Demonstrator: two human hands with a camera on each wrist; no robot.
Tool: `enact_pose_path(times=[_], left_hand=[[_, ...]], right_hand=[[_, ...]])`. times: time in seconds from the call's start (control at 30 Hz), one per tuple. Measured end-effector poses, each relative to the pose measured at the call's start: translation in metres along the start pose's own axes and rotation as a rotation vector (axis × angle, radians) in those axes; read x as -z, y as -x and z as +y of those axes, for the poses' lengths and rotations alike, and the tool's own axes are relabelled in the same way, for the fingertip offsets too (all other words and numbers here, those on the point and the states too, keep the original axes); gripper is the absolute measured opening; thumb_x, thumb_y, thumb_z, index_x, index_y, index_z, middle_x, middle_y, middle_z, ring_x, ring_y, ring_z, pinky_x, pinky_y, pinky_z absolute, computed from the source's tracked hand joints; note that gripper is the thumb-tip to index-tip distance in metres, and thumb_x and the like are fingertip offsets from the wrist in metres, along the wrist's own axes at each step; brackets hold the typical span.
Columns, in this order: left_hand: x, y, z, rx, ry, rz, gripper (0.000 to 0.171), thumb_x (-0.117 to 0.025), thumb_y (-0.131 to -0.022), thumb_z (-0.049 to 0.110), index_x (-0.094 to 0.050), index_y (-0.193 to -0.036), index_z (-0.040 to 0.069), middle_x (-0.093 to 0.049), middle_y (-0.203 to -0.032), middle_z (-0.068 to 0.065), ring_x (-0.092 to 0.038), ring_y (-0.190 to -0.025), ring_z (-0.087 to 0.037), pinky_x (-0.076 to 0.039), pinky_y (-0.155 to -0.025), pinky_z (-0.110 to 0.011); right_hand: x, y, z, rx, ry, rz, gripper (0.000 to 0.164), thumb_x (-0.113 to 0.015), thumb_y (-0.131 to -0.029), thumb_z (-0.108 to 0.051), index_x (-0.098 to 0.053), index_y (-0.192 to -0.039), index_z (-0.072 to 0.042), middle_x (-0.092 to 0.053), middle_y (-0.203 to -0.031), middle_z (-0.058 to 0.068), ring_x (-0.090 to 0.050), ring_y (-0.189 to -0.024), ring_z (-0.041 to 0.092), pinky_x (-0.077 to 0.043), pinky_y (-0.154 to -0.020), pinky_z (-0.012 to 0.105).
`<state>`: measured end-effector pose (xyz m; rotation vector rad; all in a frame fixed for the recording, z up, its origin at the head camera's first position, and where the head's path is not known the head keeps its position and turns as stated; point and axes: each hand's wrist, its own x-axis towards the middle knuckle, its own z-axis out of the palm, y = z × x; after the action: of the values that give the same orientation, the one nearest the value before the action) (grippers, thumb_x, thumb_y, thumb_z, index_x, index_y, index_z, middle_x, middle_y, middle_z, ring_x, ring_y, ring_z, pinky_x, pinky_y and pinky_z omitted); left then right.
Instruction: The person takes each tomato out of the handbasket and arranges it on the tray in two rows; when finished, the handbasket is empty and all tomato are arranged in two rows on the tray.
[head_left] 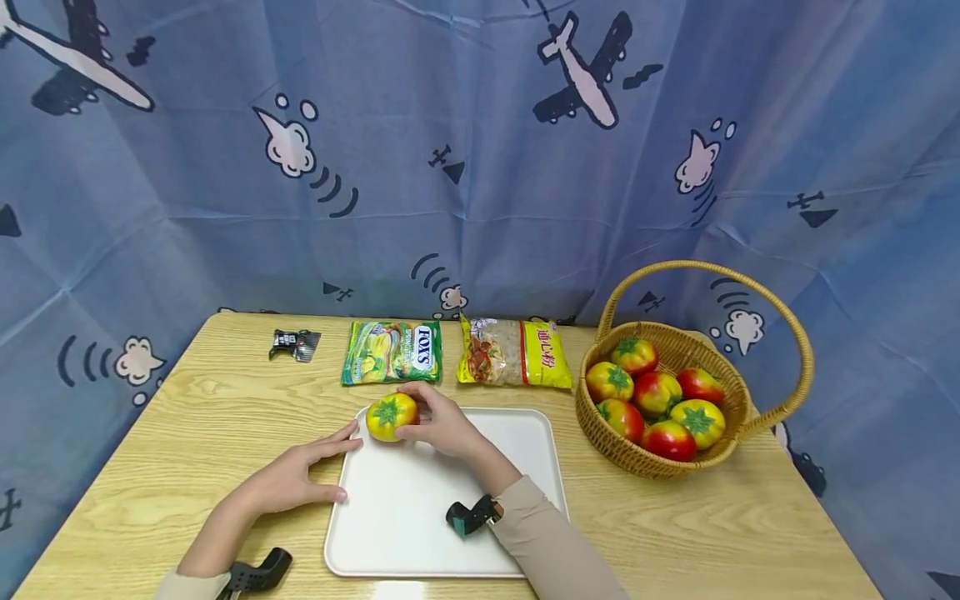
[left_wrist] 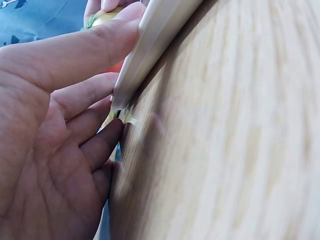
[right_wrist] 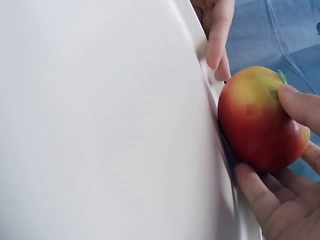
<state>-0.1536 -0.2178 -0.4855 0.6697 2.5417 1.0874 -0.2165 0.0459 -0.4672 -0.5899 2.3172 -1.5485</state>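
Note:
In the head view my right hand point(head_left: 444, 423) holds a red-and-yellow fruit point(head_left: 391, 417) with a green leafy top, at the back left corner of a white tray point(head_left: 427, 508). Thumb and fingers wrap its side; the right wrist view shows the fruit's red flank point(right_wrist: 260, 125) close beside the tray's raised edge. My left hand point(head_left: 288, 479) rests at the tray's left rim, thumb and fingers spread and fairly straight. Seen from the left wrist, its fingertips touch the outer edge of the tray point(left_wrist: 150, 50), with nothing gripped in the palm.
At the right stands a wicker basket point(head_left: 611, 442) with a tall handle, holding several similar fruits point(head_left: 657, 393). Along the back lie a small black packet point(head_left: 294, 344), a green FOX'S candy bag point(head_left: 392, 352) and a yellow-and-clear food bag point(head_left: 513, 353). A blue patterned curtain point(head_left: 480, 167) hangs behind the table.

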Motion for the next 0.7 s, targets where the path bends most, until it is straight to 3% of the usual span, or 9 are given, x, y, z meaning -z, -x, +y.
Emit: enact_pose_path(times=[0.3, 0.5, 0.7], left_hand=[[-0.0006, 0.0006, 0.0000, -0.001, -0.015, 0.005, 0.077, -0.069, -0.076, 0.054, -0.045, -0.142, 0.022, -0.026, -0.156, -0.003, -0.025, -0.141, -0.039, -0.027, -0.108, -0.062], [-0.0009, 0.0010, 0.0003, 0.016, 0.026, -0.006, 0.077, -0.070, -0.076, 0.052, -0.045, -0.143, 0.021, -0.024, -0.157, -0.002, -0.019, -0.139, -0.048, -0.021, -0.109, -0.066], [0.0003, 0.0004, 0.0012, 0.010, 0.029, -0.010, 0.077, -0.070, -0.077, 0.051, -0.045, -0.143, 0.020, -0.024, -0.157, -0.003, -0.021, -0.140, -0.045, -0.023, -0.108, -0.067]], right_hand=[[-0.0002, 0.0001, 0.0028, -0.033, -0.009, -0.022, 0.070, -0.075, -0.082, -0.020, -0.041, -0.141, -0.006, -0.049, -0.140, 0.009, -0.048, -0.128, 0.027, -0.041, -0.108, 0.040], [0.0006, 0.0008, 0.0051, -0.043, 0.016, -0.036, 0.076, -0.075, -0.081, -0.024, -0.037, -0.144, -0.006, -0.044, -0.145, 0.010, -0.042, -0.134, 0.026, -0.036, -0.111, 0.040], [0.0032, 0.0025, 0.0033, -0.063, 0.014, -0.042, 0.078, -0.076, -0.081, -0.023, -0.035, -0.145, -0.007, -0.041, -0.147, 0.011, -0.042, -0.134, 0.026, -0.038, -0.110, 0.038]])
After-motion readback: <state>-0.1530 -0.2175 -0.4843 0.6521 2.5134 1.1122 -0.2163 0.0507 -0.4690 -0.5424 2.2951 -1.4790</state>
